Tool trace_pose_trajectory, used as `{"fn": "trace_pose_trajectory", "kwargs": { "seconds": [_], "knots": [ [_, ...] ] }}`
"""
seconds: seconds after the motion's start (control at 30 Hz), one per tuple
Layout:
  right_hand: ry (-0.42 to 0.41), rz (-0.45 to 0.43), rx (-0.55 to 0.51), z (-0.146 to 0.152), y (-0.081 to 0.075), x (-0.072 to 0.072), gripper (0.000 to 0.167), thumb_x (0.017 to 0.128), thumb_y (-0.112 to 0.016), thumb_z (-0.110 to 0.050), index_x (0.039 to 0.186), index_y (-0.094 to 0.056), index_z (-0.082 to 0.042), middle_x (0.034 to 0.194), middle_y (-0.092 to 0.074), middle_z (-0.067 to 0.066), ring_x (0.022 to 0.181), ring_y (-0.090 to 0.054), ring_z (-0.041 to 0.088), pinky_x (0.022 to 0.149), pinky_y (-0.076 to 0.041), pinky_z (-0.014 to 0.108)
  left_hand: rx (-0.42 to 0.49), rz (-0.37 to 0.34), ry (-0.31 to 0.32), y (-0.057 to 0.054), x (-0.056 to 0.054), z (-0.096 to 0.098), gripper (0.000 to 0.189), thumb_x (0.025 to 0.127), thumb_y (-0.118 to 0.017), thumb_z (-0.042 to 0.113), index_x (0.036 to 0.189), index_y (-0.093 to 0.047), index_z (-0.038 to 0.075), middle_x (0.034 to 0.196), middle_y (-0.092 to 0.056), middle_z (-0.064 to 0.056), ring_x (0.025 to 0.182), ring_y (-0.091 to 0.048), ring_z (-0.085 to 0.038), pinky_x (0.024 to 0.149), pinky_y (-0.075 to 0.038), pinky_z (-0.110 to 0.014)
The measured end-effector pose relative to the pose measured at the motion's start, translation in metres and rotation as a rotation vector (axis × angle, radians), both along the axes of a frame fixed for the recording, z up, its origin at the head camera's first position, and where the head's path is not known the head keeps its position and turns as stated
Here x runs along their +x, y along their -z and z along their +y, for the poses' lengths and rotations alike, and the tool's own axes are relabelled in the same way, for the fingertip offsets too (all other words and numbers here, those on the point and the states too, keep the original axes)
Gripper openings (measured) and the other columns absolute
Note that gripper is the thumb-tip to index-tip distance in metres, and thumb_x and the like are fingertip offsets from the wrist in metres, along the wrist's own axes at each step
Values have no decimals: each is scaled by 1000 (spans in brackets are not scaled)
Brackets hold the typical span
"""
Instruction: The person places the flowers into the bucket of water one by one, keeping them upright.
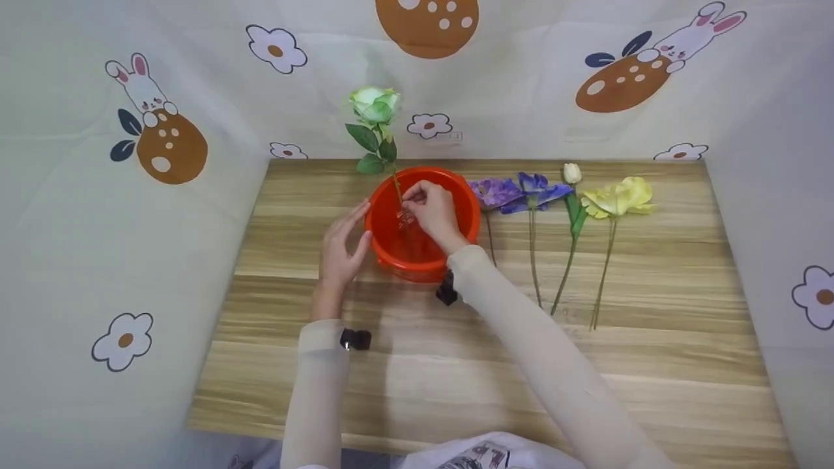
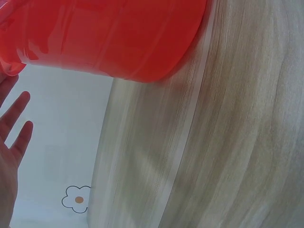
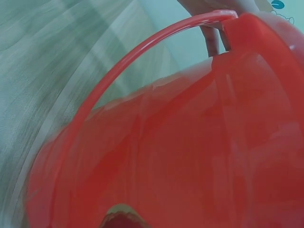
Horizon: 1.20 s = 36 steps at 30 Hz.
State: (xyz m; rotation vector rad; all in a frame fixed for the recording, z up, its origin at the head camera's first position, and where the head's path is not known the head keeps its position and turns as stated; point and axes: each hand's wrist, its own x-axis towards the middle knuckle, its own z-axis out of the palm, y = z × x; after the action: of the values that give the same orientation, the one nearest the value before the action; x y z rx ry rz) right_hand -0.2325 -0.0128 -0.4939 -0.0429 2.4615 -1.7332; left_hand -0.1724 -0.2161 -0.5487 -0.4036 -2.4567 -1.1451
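A red bucket (image 1: 422, 266) stands on the wooden table. My right hand (image 1: 432, 210) reaches inside its rim and pinches the stem of a pale green-white rose (image 1: 375, 107). The rose leans up and left over the far rim, its leaves below the bloom. Something see-through, too blurred to name, shows low by the stem. With fingers extended, my left hand (image 1: 342, 251) touches the bucket's left side at the rim. In the left wrist view, that hand (image 2: 9, 142) has spread fingers beside the bucket (image 2: 104, 38). The right wrist view shows the bucket's wall (image 3: 180, 142) and handle (image 3: 142, 50).
Right of the bucket lie a purple flower (image 1: 495, 193), a blue-violet flower (image 1: 534, 194), a white tulip (image 1: 572, 173) and a yellow flower (image 1: 618, 198), stems toward me. A patterned cloth (image 1: 521, 85) hangs behind the table (image 1: 287, 384) and at both sides.
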Motion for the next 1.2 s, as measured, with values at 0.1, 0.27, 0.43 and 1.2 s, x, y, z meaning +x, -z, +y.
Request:
{"fn": "trace_pose_trajectory", "kwargs": {
  "seconds": [0.1,0.27,0.43,1.2],
  "knots": [
    [8,-5,8,0,2,-1,10,91,-70,-4,86,-67,-12,93,-73,11,81,-67,19,79,-61,29,3,-5,-1,0,2,0,46,95,-61,24,141,-58,18,146,-58,-3,136,-54,-24,117,-38,-46],
    [21,-52,-14,1,3,-2,5,92,-67,-3,89,-69,-8,95,-73,13,84,-71,21,80,-62,30,8,-15,-5,0,4,1,46,96,-61,25,141,-58,18,146,-58,-2,135,-54,-24,117,-38,-44],
    [40,-78,-21,1,3,-3,4,93,-66,-4,92,-69,-5,94,-73,15,84,-73,21,78,-62,29,19,-2,2,0,2,2,46,95,-60,23,141,-58,17,145,-58,-6,134,-55,-28,117,-39,-44],
    [21,-120,-3,4,1,-4,10,94,-66,-8,103,-69,-6,100,-73,12,76,-65,14,72,-59,25,36,-49,-18,-2,4,4,46,97,-59,26,142,-57,22,147,-57,-4,135,-53,-22,117,-39,-45]
  ]
}}
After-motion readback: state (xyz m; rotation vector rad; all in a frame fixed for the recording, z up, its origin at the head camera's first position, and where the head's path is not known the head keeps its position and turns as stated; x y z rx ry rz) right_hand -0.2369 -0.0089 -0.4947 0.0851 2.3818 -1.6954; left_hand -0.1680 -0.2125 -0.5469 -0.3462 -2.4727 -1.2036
